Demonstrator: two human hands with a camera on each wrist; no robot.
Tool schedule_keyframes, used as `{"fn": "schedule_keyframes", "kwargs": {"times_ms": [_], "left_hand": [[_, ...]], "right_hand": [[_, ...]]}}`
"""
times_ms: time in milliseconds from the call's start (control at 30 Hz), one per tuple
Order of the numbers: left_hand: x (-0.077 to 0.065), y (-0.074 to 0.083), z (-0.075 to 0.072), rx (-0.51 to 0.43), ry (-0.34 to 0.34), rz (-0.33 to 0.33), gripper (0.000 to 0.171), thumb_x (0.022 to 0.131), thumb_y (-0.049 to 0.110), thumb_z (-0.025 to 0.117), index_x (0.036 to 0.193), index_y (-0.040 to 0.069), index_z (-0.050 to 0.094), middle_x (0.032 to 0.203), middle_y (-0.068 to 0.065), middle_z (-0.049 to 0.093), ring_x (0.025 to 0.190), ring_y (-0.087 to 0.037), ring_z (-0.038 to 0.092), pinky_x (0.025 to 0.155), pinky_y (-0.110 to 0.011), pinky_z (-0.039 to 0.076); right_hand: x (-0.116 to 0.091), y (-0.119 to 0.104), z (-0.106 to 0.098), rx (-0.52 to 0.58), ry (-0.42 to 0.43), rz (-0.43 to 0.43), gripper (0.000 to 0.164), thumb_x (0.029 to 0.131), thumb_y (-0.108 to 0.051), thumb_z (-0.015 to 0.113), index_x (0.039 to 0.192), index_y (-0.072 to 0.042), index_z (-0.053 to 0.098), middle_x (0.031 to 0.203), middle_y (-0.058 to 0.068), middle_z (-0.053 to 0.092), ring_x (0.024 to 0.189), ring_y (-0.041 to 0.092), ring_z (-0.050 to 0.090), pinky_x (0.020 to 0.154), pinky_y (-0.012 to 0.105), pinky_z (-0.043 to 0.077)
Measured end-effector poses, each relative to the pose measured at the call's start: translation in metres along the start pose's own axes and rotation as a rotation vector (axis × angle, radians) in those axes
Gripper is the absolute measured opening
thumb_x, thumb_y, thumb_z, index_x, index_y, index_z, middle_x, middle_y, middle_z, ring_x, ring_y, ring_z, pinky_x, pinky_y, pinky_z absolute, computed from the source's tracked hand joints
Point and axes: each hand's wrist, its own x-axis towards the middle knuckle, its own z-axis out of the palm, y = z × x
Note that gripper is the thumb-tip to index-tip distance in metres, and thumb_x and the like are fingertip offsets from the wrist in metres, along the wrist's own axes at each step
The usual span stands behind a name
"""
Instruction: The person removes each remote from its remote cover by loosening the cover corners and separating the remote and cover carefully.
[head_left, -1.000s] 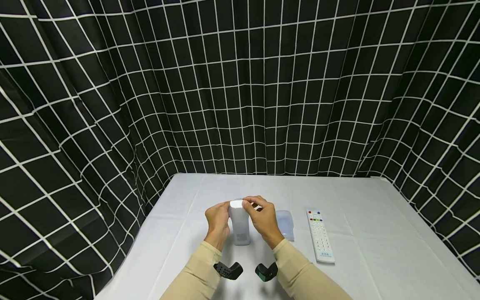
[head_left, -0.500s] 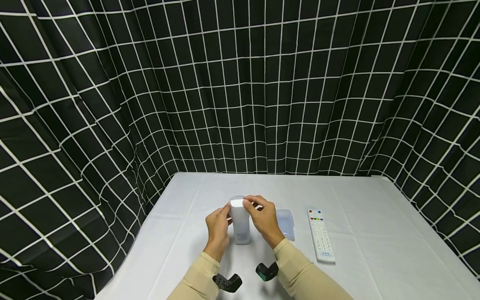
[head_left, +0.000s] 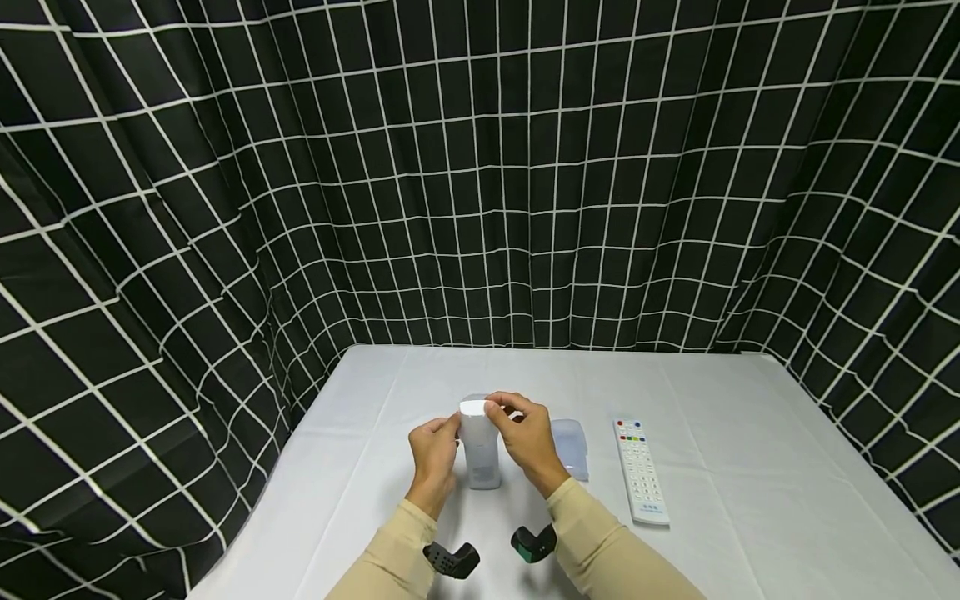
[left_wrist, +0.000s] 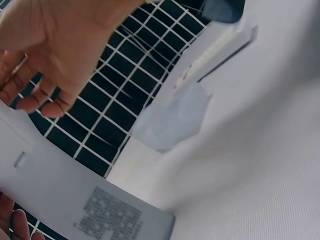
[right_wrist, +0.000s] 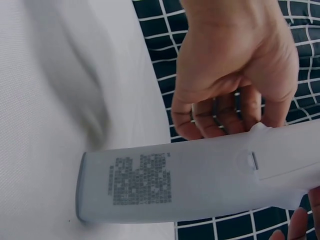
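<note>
A white remote control [right_wrist: 295, 150] stands upright on its end on the table, its back toward me. A translucent cover [right_wrist: 200, 172] wraps its lower part, and a printed label shows through. The cover's edge flares out partway up. From the left, my left hand [head_left: 433, 462] pinches the cover's edge near the top. Opposite it, my right hand [head_left: 531, 437] pinches the upper right edge between thumb and fingers. In the left wrist view, the right hand [left_wrist: 65, 45] is above the cover, with left fingers [left_wrist: 20, 225] below. The far side of the remote is hidden.
A bluish translucent cover piece [head_left: 570, 450] lies just right of the right hand. Farther right lies another white remote control [head_left: 641, 475], buttons up. A white cloth covers the table [head_left: 375, 467], and a black grid curtain [head_left: 525, 208] surrounds its back and sides.
My left hand has slid slightly down along the cover's left edge, and its wrist has shifted a little left. The right hand and the upright remote control stay nearly in place.
</note>
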Motion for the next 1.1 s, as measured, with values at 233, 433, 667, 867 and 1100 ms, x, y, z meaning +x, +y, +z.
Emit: {"fn": "schedule_keyframes", "kwargs": {"times_ms": [233, 433, 667, 867, 1100], "left_hand": [[0.006, -0.013, 0.001, 0.022, 0.003, -0.065, 0.016, 0.078, 0.000, 0.065, 0.062, -0.003, 0.066, 0.066, -0.008, 0.056, 0.066, -0.020, 0.050, 0.059, -0.031, 0.043], [0.009, -0.025, -0.002, 0.092, 0.019, -0.102, 0.012, 0.073, -0.003, 0.062, 0.061, -0.002, 0.062, 0.060, -0.007, 0.053, 0.056, -0.018, 0.048, 0.053, -0.032, 0.044], [0.011, -0.032, -0.007, 0.193, -0.010, -0.111, 0.019, 0.069, -0.006, 0.060, 0.053, 0.004, 0.055, 0.057, -0.005, 0.053, 0.051, -0.015, 0.046, 0.047, -0.026, 0.040], [0.015, -0.035, -0.008, 0.336, -0.049, -0.134, 0.027, 0.069, -0.004, 0.062, 0.050, 0.009, 0.049, 0.052, -0.002, 0.049, 0.047, -0.015, 0.040, 0.041, -0.025, 0.032], [0.019, -0.042, -0.007, 0.465, -0.116, -0.136, 0.033, 0.067, -0.008, 0.051, 0.049, 0.016, 0.038, 0.046, 0.001, 0.038, 0.040, -0.013, 0.033, 0.036, -0.024, 0.027]], "right_hand": [[-0.001, 0.000, 0.001, -0.003, -0.009, -0.009, 0.011, 0.089, -0.002, 0.068, 0.095, 0.007, 0.071, 0.088, 0.014, 0.067, 0.079, 0.030, 0.052, 0.065, 0.032, 0.040], [-0.001, -0.001, 0.001, 0.000, -0.014, -0.005, 0.012, 0.089, -0.002, 0.068, 0.095, 0.007, 0.071, 0.086, 0.015, 0.066, 0.077, 0.031, 0.051, 0.062, 0.026, 0.038], [-0.002, -0.003, 0.001, -0.008, -0.020, -0.008, 0.011, 0.089, -0.002, 0.068, 0.095, 0.007, 0.071, 0.086, 0.015, 0.066, 0.077, 0.031, 0.050, 0.062, 0.030, 0.038], [-0.001, -0.004, 0.000, -0.003, -0.014, -0.007, 0.011, 0.089, -0.001, 0.068, 0.094, 0.007, 0.071, 0.086, 0.014, 0.066, 0.077, 0.034, 0.050, 0.061, 0.026, 0.038], [-0.001, -0.002, -0.002, -0.015, -0.008, -0.020, 0.009, 0.089, -0.001, 0.068, 0.094, 0.006, 0.071, 0.085, 0.014, 0.066, 0.076, 0.034, 0.050, 0.060, 0.024, 0.038]]}}
